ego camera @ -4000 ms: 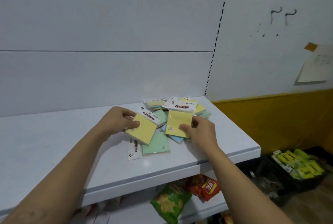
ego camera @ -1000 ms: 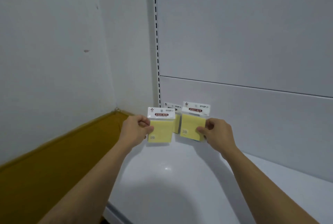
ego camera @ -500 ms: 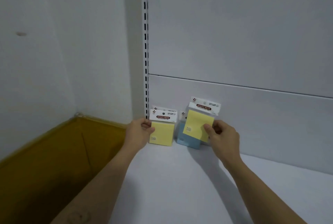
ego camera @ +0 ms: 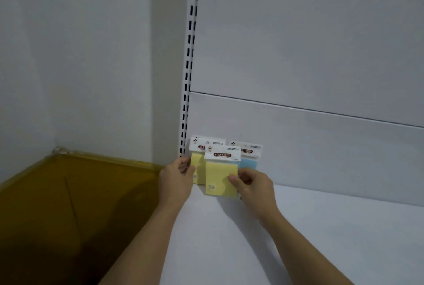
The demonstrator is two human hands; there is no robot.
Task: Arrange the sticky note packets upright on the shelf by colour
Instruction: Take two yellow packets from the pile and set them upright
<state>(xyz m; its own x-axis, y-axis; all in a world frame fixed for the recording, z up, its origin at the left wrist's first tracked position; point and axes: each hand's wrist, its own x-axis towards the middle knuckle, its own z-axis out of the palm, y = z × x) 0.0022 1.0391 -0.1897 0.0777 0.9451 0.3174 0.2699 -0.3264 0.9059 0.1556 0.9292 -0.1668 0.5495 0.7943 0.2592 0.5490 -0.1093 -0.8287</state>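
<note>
Three sticky note packets stand together in the far left corner of the white shelf, at the foot of the back panel and just right of the slotted upright.

The rear yellow packet is upright against the panel, its white header card next to the upright. The left hand holds it by its left edge, with the fingers curled round that edge and the thumb on the front face.

The front yellow packet is also upright, label facing the camera, and overlaps the right part of the rear yellow one. The right hand pinches it at its right edge, thumb on the front and the other fingers bent behind it. Its lower edge is at the shelf surface, nearer than the other two packets; whether it actually rests on the shelf cannot be told.

The blue packet leans upright against the back panel to the right of the yellow pair, partly hidden behind the front yellow packet and the right hand. Neither hand holds it.

Both forearms reach in from the near edge. To the left of the shelf a pale side wall runs down to an ochre band painted along its lower part
</note>
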